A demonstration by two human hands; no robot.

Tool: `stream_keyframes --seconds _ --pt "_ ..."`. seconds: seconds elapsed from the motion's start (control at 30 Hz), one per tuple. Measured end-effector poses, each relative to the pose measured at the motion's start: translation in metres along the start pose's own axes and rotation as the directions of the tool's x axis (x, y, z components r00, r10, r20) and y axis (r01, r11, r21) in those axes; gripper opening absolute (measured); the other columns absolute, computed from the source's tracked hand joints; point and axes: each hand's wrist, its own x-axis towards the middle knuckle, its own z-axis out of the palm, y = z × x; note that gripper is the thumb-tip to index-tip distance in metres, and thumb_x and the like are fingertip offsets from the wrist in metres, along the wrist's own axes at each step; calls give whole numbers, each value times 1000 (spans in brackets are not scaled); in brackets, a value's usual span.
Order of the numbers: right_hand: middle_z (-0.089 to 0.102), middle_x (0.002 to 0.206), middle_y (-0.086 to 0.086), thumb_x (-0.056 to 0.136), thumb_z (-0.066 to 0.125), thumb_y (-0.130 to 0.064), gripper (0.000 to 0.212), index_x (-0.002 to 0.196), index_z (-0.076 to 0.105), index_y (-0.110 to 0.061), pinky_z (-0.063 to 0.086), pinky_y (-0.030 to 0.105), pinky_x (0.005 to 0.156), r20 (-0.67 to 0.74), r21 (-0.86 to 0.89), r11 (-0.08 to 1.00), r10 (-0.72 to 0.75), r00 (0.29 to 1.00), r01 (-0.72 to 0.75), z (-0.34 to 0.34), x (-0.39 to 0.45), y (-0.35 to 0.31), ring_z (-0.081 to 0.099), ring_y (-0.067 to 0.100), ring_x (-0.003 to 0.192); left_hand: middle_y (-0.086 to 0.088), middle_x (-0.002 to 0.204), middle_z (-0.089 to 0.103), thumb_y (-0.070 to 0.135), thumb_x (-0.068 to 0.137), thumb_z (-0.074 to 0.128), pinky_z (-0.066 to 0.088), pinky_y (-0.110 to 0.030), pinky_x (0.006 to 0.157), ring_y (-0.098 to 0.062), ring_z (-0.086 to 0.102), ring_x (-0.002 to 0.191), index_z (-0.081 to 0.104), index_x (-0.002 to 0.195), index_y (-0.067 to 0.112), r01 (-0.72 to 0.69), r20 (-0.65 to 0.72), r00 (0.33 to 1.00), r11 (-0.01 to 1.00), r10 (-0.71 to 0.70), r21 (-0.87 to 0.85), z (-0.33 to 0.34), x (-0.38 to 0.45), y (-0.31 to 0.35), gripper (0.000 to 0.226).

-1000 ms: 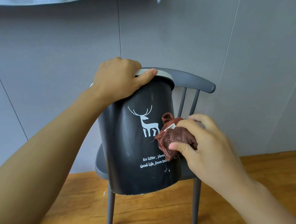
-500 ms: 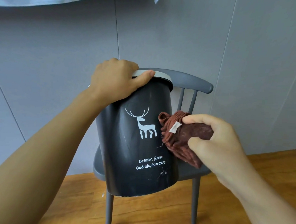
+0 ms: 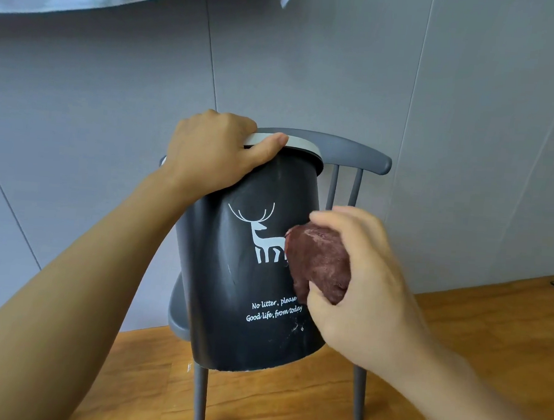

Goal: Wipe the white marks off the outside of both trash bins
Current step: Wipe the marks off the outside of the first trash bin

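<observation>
Head view: right hand [image 3: 372, 282], fingers clamped on cloth [image 3: 319, 262], sits above scuffs [image 3: 297, 327]; left hand [image 3: 214, 154] grips bin [image 3: 231, 288] rim.

Black trash bin [image 3: 232, 272], centre of frame: round body narrowing toward the base, pale grey rim ring at top, tilted with its top leaning toward the upper right. White deer print on the upper wall, white lettering "No litter, please / Good life, from today" below. Faint white scuffs remain just below the lettering, lower right, plus a thin scratch left of the deer. Dark red-brown cloth [image 3: 319, 265], bunched, pressed against the bin's right side beside the deer.
</observation>
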Motion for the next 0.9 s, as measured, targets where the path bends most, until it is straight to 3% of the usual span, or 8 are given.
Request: stream_keyframes --seconds 0.07,0.17,0.33,0.43,0.53,0.77,0.83,0.9 --pt "45 145 -5 76 85 -6 85 148 45 -29 45 11 104 -21 136 988 77 997 -73 2 0 4 50 3 130 -1 47 33 74 90 39 19 -32 50 -18 36 49 27 57 14 11 5 1000 1000 -11 -14 -1 0 -2 69" --pt "38 149 -8 80 85 -7 74 146 55 -23 40 2 102 -25 15 999 51 998 -51 9 -3 9 40 -7 132 0 47 30 72 91 42 17 -32 50 -17 34 48 24 57 15 17 -4 1000 1000 -17 -13 -1 -1 -4 68" --pt "29 156 11 82 69 -28 69 145 42 -27 49 52 108 68 -307 951 -20 998 39 27 -11 8 38 34 140 2 47 33 71 93 42 16 -30 49 -16 36 49 26 57 16 -4 -12 1000 1000 4 11 -2 -1 3 68" --pt "28 158 15 91 50 -62 64 143 39 -26 50 48 105 45 -354 935 35 998 -17 36 -9 8 41 35 139 2 47 34 70 93 42 16 -30 49 -18 36 48 27 57 16 -29 -16 999 999 29 21 -3 -1 10 67" --pt "40 139 10 100 38 -58 59 142 38 -17 59 42 92 18 -309 951 13 1000 -7 39 -7 14 51 25 120 0 48 36 71 93 41 15 -30 49 -29 41 53 29 57 15 -44 -17 999 998 45 41 -3 -1 16 68" --pt "52 123 0 90 63 -57 61 131 49 -14 47 7 89 -270 20 1000 27 963 -23 29 21 28 54 0 111 1 47 34 71 93 42 15 -30 49 -22 36 49 28 57 15 -56 -23 998 998 57 19 -4 -2 18 68" --pt "49 139 4 89 64 -62 69 136 54 -12 39 11 105 -231 4 999 -35 972 37 33 20 30 47 6 129 -1 48 36 72 92 40 17 -31 50 -27 38 51 29 58 13 -67 -25 997 997 68 30 -3 -1 20 68" --pt "37 155 5 97 45 -70 74 148 43 -17 37 31 115 -112 -75 996 -46 993 37 42 13 32 37 18 143 -2 50 40 73 92 39 20 -32 50 -33 43 56 31 59 13 -72 -16 997 997 73 39 -2 1 21 69"
